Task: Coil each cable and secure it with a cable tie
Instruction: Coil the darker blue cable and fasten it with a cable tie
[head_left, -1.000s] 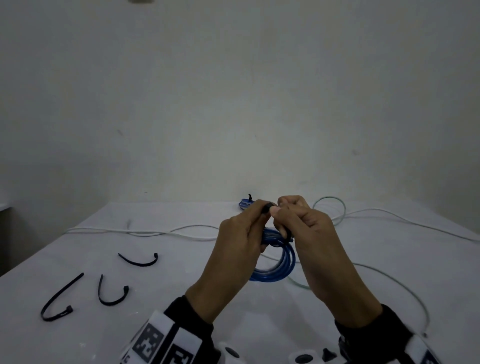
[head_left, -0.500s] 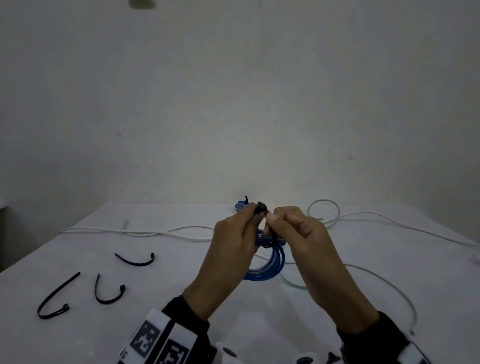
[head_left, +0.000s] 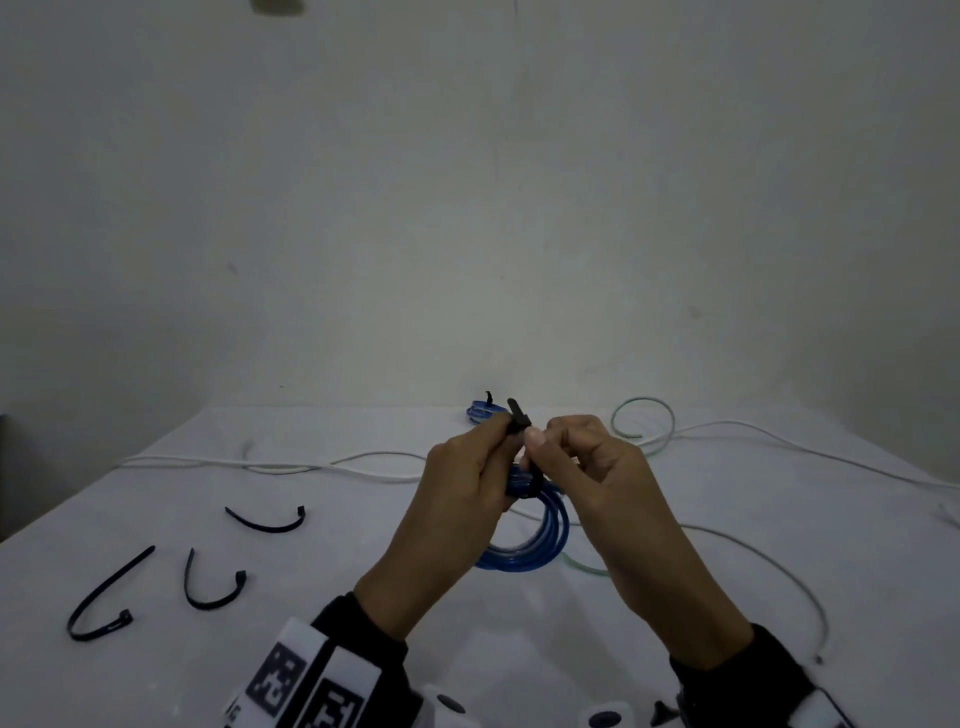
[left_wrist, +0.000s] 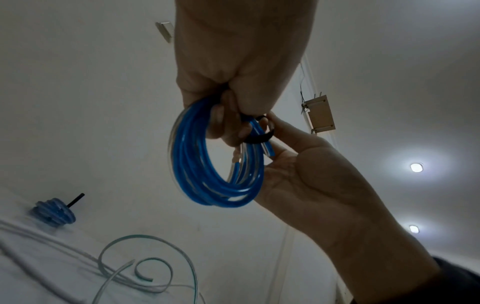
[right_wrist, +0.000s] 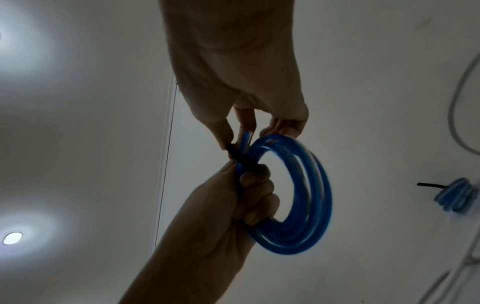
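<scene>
A coil of blue cable (head_left: 543, 540) hangs above the white table (head_left: 363, 597), held between both hands. My left hand (head_left: 467, 478) grips the coil's top, its fingers curled through the loops (left_wrist: 223, 123). A black cable tie (left_wrist: 258, 137) is wrapped round the bundle. Its tail (head_left: 516, 413) sticks up between the thumbs. My right hand (head_left: 582, 457) pinches the tie (right_wrist: 233, 151) with thumb and fingertips, just beside the left hand's fingers (right_wrist: 255, 181).
A second blue coil (head_left: 480, 413) with a black tie on it lies at the table's far edge. Three loose black ties (head_left: 208, 587) lie at the left. Long white cables (head_left: 332, 465) and a pale green one (head_left: 644, 421) trail across the back and right.
The tie's tail now stands up further between the thumbs than before. Both hands have shifted slightly left with the coil.
</scene>
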